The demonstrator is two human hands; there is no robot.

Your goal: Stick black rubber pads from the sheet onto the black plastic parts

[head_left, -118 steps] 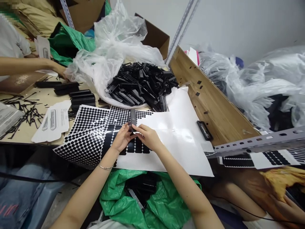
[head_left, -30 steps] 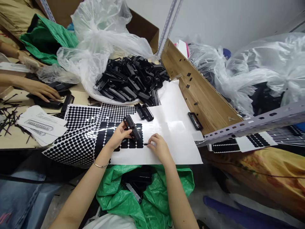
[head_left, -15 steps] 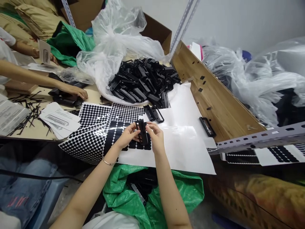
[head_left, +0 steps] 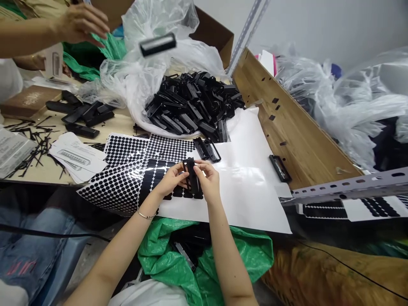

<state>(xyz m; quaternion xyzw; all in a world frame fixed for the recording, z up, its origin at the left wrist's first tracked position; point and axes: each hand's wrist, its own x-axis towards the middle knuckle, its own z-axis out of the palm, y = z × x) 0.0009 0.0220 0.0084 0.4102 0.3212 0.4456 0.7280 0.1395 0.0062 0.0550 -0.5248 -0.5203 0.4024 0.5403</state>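
Between my two hands is a long black plastic frame point(head_left: 192, 177), held upright over the sticker sheets. My left hand point(head_left: 173, 179) pinches its left side, and my right hand point(head_left: 207, 176) grips its right edge near the top. Beneath them lies a sheet with black oblong stickers point(head_left: 153, 170), beside sheets of round black dots point(head_left: 125, 149). Just beyond my fingers, black plastic pieces point(head_left: 206, 149) rest on the white backing paper point(head_left: 245, 191). Whether a sticker is in my fingers I cannot make out.
A heap of black plastic parts point(head_left: 191, 106) spills from a clear plastic bag point(head_left: 127, 80). A wooden board point(head_left: 296, 123) borders the right side. A green sack point(head_left: 248, 255) hangs open below the table edge. At upper left is a co-worker's hand point(head_left: 84, 23); printed cards point(head_left: 75, 157) lie left.
The co-worker's hand has risen from the table, and a black frame is now in the air right of it, above the clear bag. My hands keep nearly the same hold.
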